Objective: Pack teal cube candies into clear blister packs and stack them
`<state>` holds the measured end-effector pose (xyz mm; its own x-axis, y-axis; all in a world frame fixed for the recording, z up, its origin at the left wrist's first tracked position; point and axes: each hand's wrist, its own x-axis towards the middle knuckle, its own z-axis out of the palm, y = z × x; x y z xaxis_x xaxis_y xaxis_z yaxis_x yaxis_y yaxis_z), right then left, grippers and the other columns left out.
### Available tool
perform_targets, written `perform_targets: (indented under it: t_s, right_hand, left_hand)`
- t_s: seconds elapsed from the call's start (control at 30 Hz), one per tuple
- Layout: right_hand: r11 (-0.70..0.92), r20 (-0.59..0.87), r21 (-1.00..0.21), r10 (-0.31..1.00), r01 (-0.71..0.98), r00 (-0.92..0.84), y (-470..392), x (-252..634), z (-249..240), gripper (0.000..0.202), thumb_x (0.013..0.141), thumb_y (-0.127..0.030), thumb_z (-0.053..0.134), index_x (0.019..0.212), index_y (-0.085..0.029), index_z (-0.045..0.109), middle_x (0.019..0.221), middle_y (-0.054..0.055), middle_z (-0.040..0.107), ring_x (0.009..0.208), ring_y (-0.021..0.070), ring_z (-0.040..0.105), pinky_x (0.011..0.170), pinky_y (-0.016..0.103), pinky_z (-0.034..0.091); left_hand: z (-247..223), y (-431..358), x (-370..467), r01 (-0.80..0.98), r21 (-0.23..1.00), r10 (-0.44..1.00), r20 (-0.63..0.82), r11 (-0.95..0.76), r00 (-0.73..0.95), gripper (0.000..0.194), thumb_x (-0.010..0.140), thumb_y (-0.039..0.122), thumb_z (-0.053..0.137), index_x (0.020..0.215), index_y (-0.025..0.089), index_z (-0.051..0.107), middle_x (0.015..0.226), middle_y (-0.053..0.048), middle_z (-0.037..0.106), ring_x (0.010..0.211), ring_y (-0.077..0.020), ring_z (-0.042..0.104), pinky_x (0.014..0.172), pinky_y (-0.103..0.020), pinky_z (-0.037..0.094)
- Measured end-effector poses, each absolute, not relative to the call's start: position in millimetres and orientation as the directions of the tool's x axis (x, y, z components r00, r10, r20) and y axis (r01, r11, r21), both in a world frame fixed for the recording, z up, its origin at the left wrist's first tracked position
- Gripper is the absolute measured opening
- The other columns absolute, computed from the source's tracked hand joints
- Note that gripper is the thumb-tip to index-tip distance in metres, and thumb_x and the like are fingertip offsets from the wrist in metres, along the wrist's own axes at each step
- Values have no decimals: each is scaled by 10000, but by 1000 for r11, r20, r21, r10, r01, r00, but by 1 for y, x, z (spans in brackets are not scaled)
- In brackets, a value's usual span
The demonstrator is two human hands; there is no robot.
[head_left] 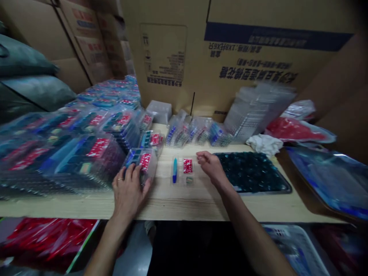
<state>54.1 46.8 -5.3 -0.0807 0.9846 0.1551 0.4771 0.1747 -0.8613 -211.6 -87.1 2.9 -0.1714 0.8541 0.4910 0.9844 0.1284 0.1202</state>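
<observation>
Below the near edge, a container of glossy red packets [46,237] sits at lower left and a white basket [312,245] at lower right. Centrally, between the hands, lies a clear tray [181,177] holding a blue pen-shaped item [174,170], a red-and-white packet [188,166] and a small pale piece [189,180]. A filled tray stack [148,159] stands left of it; larger stacks of filled trays [83,161] crowd the left side. At right are a dark tray of teal pieces [251,172] and a carton of blue bags [330,176]. Beyond stand small tray groups [178,132], a tall stack of clear trays [253,111], a crumpled white cloth [265,144] and a red bag [299,130].

The left hand [128,188], a ring on one finger, is spread against the filled tray stack, thumb apart at its right side. The right hand [211,166] reaches in from the right, fingers partly curled, near the red-and-white packet; whether it pinches anything cannot be told.

The desk [184,207] is pale, grained wood. A large printed carton [178,50] blocks the view behind it; grey-green sacks [31,84] and further cartons [86,42] occupy the left background.
</observation>
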Motion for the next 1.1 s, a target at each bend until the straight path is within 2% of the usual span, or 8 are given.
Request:
perform_targets:
  t_s: [0.17,0.3,0.37,0.5,0.67,0.8,0.93,1.1]
  right_hand:
    - [43,182,-729,974,683,133,45,154,-11,370,800,-334,454,1004,-168,714,806,66,718,720,209,634,711,327,494]
    - [-50,208,-616,952,787,223,29,201,-18,381,790,-302,441,1016,-167,716,814,78,712,725,222,631,725,343,485]
    - [-65,215,-589,948,805,234,20,214,-21,378,793,-296,435,1009,-166,716,840,86,712,735,222,633,740,348,487]
    - [15,300,-576,934,817,195,4,226,-26,377,814,-301,419,1011,-150,704,960,116,709,807,223,643,781,353,496]
    - [112,373,-567,918,816,134,-4,227,-33,340,829,-271,418,995,-148,688,980,125,688,853,223,641,808,357,500]
    - [136,382,-596,915,791,130,-6,228,-33,309,846,-243,419,986,-160,683,969,115,683,842,217,636,788,350,497]
    - [148,371,-641,919,753,134,-9,231,-32,306,863,-256,422,997,-165,682,980,104,687,836,209,632,767,337,491]
    - [142,352,-655,926,742,133,-12,232,-35,325,860,-261,417,1003,-156,689,963,104,682,820,210,630,760,339,484]
  left_hand:
    - [12,-87,-176,986,168,783,616,-22,-88,575,897,409,559,1374,108,446,1514,-238,379,1445,-389,279,1125,-575,297]
    - [-6,-70,-132,940,182,859,483,-289,170,342,943,290,485,1252,163,558,1360,-165,570,1332,-308,476,1066,-480,426]
    - [-21,-58,-117,921,193,889,386,-339,246,353,937,324,506,1242,160,576,1343,-165,587,1303,-314,506,1060,-483,442]
    - [-42,-40,-108,910,216,914,289,-354,287,479,908,378,570,1326,148,531,1417,-181,530,1323,-335,483,1076,-507,433]
    - [-41,-34,-112,887,238,885,358,-395,298,365,939,311,526,1271,170,586,1418,-162,531,1363,-310,440,1089,-499,416]
    - [-37,-37,-114,847,240,857,349,-474,380,278,971,262,464,1149,213,672,1252,-117,644,1190,-252,579,1010,-446,467]
    - [-29,-33,-118,839,265,867,304,-475,395,295,976,272,446,1142,203,680,1204,-122,648,1125,-243,600,938,-407,483]
    - [-8,-4,-119,833,287,880,108,-473,463,284,934,192,434,986,210,712,943,-76,673,871,-187,631,775,-302,477]
